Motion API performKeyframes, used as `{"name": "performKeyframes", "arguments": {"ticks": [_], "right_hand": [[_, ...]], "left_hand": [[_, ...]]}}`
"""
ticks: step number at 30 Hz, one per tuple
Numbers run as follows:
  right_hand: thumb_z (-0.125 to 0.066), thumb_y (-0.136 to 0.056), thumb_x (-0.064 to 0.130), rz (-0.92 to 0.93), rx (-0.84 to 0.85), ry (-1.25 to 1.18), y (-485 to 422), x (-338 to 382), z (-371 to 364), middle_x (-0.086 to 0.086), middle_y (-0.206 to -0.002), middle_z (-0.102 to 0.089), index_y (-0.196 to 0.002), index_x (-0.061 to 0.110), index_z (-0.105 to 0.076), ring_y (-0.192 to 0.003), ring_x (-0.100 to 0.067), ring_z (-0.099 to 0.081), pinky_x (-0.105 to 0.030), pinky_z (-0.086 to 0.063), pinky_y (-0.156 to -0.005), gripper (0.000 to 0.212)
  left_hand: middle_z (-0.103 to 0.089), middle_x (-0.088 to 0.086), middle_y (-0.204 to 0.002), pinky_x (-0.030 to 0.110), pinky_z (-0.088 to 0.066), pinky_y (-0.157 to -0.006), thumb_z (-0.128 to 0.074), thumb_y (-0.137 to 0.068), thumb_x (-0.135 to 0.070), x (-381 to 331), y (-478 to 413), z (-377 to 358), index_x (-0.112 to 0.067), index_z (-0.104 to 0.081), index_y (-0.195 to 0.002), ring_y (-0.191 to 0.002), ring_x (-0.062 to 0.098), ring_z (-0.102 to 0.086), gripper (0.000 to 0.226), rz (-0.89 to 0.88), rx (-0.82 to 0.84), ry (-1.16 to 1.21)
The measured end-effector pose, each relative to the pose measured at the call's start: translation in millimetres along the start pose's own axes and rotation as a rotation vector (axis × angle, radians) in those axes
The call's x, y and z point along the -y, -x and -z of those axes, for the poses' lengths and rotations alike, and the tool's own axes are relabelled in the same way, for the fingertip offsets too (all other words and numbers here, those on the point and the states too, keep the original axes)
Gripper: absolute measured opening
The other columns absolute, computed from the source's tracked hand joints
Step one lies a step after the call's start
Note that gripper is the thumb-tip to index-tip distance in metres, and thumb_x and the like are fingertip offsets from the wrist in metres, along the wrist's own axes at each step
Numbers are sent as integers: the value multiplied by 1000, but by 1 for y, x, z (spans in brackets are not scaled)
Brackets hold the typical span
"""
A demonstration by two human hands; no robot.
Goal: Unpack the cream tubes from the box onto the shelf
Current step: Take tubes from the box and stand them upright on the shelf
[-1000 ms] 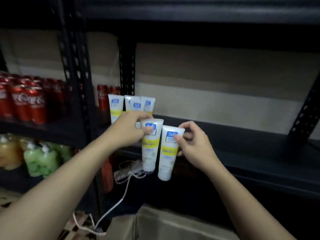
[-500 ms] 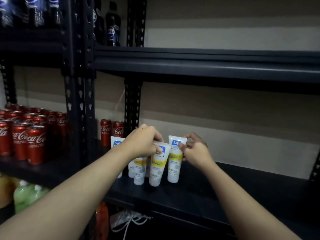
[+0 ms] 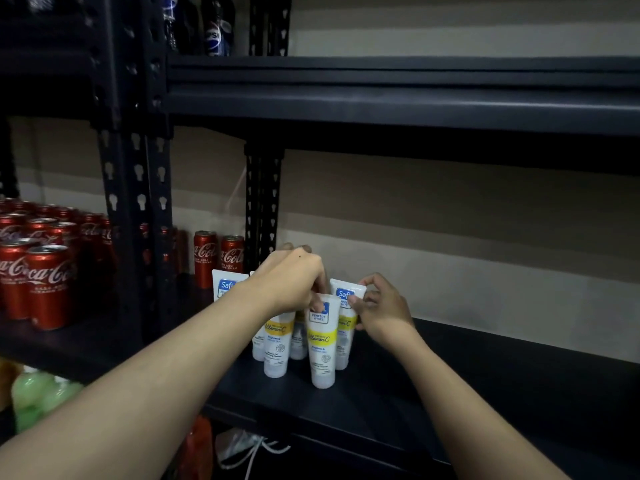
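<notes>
Our left hand (image 3: 291, 282) pinches the crimped top of the front cream tube (image 3: 322, 344), and our right hand (image 3: 381, 306) keeps a narrow grip on the top of the tube just behind it (image 3: 346, 327); both stand cap-down on the dark shelf (image 3: 485, 375). More tubes (image 3: 277, 344) crowd just left of the left grip. We judge that letting go unevenly could topple these smooth, soft plastic tubes, since their round caps give little footing.

Dim throughout, brightest at centre; heavy shadow toward 9 and 12 o'clock, soft blur and wide-angle bending at the edges.
</notes>
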State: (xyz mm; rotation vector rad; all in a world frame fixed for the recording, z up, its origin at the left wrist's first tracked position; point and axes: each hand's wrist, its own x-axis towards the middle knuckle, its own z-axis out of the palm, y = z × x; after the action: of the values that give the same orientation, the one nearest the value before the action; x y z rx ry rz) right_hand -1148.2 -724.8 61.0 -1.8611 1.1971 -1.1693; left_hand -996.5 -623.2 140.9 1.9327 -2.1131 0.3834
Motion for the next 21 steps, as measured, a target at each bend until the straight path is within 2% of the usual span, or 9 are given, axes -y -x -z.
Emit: {"name": "performKeyframes", "arguments": {"ticks": [3,8,13,16,18,21], "right_hand": [[-68,-85,19,10,-6,-10,0,1,-5,6,-98,-68,-78,37,-51,-88,-18,-67,-46,-58,-77,26],[-66,-87,15,26,-41,-27,0,2,-11,5,-99,-67,-84,30,-52,-88,-16,-66,-45,-58,-77,21],[-68,-86,14,27,-49,-45,-4,3,-16,3,-102,-68,-82,32,-52,-91,-15,-66,-45,-58,-79,24],[-67,-86,14,38,-37,-46,-5,5,-19,3,-103,-68,-81,31,-51,-94,-14,-66,-38,-57,-83,24],[-67,-86,14,47,-31,-51,-6,7,-21,5,-100,-68,-81,29,-51,-93,-14,-65,-34,-56,-81,23],[-66,-87,13,45,-12,-69,-5,9,-21,5,-100,-67,-85,28,-52,-93,-13,-65,-38,-57,-81,20]], "left_hand": [[-56,-3,-107,33,-45,-93,-77,-72,-44,3,-4,-1,-38,-73,-100,-104,24,-49,29,-11,15,-34],[-61,-9,-106,36,-44,-94,-76,-72,-44,10,-9,-8,-41,-73,-95,-106,21,-51,23,-36,16,-29],[-58,-5,-109,31,-43,-93,-74,-75,-43,12,-11,-12,-40,-73,-99,-105,22,-51,24,-4,-13,-10],[-56,-4,-111,28,-42,-90,-74,-75,-42,12,-11,-14,-40,-72,-100,-106,24,-49,25,14,-31,14],[-56,-4,-111,29,-43,-91,-75,-75,-42,12,-12,-14,-40,-72,-99,-107,24,-49,24,19,-28,24],[-57,-4,-111,32,-44,-92,-75,-76,-41,13,-12,-14,-40,-72,-100,-106,24,-50,24,12,-24,23]]}}
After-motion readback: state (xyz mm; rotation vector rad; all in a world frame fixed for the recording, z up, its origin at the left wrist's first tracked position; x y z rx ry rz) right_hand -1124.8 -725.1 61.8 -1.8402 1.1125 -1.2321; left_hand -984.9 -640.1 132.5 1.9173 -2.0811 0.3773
